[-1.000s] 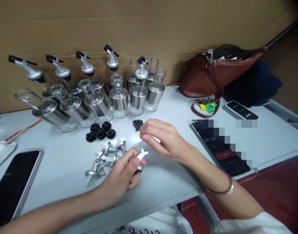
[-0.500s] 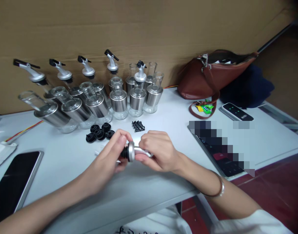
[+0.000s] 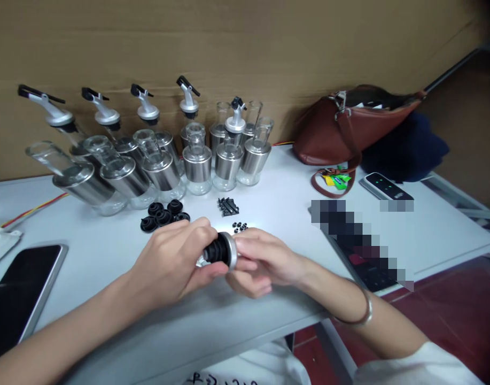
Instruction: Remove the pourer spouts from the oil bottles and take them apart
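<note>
Here, my left hand (image 3: 175, 256) grips the pourer (image 3: 232, 250) by its black stopper and my right hand (image 3: 264, 262) pinches its silver collar, above the white table (image 3: 269, 310), inside its front edge. Open tabletop separates my right hand from the phone (image 3: 368, 272); ahead, small black parts (image 3: 228, 207) lie before the bottles (image 3: 197, 166).

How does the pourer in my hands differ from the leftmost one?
The held pourer lies sideways between the left hand and right hand; the leftmost pourer sits in a bottle neck. The leftmost pourer shows its black lever; the held pourer's spout end is hidden. Both have a silver collar and black stopper.
</note>
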Action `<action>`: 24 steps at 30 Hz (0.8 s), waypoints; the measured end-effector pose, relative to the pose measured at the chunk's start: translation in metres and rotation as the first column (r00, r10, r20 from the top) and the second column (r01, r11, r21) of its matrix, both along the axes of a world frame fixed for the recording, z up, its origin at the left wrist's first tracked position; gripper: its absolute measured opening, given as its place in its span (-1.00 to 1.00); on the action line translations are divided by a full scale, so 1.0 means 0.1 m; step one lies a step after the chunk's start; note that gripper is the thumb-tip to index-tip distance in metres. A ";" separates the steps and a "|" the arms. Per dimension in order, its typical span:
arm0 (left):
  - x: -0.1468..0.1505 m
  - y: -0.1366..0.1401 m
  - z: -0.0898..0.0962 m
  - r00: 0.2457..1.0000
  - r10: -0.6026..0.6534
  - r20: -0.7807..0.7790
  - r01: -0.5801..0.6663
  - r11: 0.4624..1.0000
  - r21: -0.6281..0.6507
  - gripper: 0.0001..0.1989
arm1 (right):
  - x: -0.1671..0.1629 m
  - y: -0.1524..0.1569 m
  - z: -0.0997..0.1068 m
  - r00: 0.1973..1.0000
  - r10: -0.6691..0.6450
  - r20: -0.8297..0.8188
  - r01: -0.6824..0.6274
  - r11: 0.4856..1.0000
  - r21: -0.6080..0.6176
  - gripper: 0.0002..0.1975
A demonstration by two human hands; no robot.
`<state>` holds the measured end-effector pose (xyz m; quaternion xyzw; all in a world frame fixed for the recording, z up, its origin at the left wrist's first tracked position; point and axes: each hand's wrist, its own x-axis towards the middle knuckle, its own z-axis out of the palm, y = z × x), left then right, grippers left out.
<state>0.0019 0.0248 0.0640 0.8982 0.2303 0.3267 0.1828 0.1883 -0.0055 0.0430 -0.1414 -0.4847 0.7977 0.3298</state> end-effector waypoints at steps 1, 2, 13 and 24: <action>-0.02 0.01 -0.02 1.000 -0.027 0.013 0.027 0.999 0.019 -0.59 | 0.01 0.01 -0.01 0.982 0.148 -0.114 -0.163 0.977 -0.140 -0.57; -0.03 0.02 -0.04 0.999 -0.045 0.018 0.044 0.998 0.038 -0.62 | 0.02 0.03 -0.02 0.944 0.258 -0.207 -0.300 0.930 -0.210 -0.55; -0.10 -0.08 0.05 0.966 -0.225 -0.129 0.252 0.931 0.263 -0.86 | 0.00 0.04 -0.13 0.752 0.614 -0.241 -0.654 0.648 -0.391 -0.60; -0.17 -0.05 0.25 0.952 0.015 -0.307 0.185 0.769 0.612 -0.72 | -0.09 0.00 -0.17 0.785 0.474 -0.399 -0.604 0.728 -0.323 -0.61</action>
